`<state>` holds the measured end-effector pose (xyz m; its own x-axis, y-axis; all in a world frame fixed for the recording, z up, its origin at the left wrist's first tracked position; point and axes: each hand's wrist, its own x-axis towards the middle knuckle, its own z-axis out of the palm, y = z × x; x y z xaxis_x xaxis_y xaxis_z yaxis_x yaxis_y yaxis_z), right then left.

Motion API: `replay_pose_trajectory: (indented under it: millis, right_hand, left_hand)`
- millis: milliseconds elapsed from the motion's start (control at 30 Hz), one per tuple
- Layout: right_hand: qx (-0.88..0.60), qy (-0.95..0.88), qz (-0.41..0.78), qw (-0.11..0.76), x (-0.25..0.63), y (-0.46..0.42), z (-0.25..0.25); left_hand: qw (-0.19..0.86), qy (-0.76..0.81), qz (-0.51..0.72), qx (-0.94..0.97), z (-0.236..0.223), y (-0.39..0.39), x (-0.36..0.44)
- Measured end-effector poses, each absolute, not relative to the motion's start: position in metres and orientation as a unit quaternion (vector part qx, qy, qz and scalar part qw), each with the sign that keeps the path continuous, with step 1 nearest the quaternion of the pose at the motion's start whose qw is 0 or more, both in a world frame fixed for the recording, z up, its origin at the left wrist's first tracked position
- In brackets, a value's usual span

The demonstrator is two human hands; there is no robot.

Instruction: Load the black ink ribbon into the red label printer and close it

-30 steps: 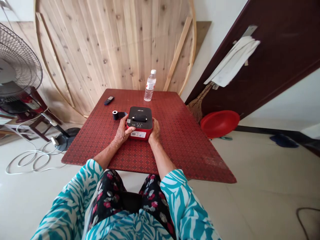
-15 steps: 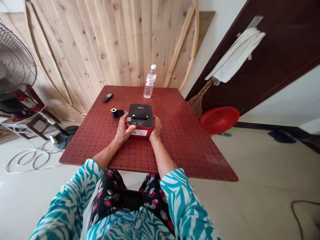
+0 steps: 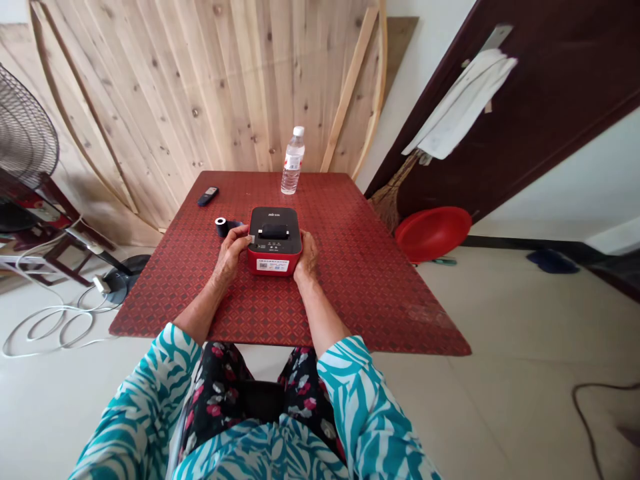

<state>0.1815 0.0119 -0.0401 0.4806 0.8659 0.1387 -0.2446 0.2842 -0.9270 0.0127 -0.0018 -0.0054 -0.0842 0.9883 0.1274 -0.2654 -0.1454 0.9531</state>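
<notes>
Your left forearm (image 3: 199,308) and right forearm (image 3: 321,313) reach forward; your left hand (image 3: 229,255) points its fingers (image 3: 237,233) inward, your right hand (image 3: 307,259) curves opposite, though how tightly either closes is hard to tell.

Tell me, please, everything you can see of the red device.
The red device, seemingly plastic, is a box with rounded corners, apparently resting flat on the red table. Its black top carries pale lettering, a dark block midway, small pale marks near its front edge and a grey patch at the left. A white printed label is on the red front. The left hand touches its left side, the right hand its right.
</notes>
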Motion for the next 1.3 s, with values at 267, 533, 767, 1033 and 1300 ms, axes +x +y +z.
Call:
replay_pose_trajectory:
  millis: [267,533,767,1033,1300]
  right_hand:
    - [-0.471,-0.351,0.374,0.718,0.181,0.009,-0.035]
    - [-0.451,-0.339,0.388,0.729,0.182,0.016,-0.042]
    - [-0.459,-0.339,0.379,0.728,0.182,0.016,-0.042]
    - [-0.479,-0.334,0.373,0.721,0.181,0.010,-0.034]
    - [-0.462,-0.320,0.385,0.732,0.180,0.010,-0.037]
  left_hand:
    - [0.534,0.400,0.624,0.406,-0.002,0.001,0.015]
    - [0.533,0.393,0.631,0.404,-0.003,0.004,0.016]
    - [0.568,0.391,0.618,0.378,0.005,0.006,0.019]
    - [0.587,0.421,0.588,0.364,0.011,0.009,0.016]
    - [0.574,0.429,0.591,0.371,0.004,0.014,0.016]
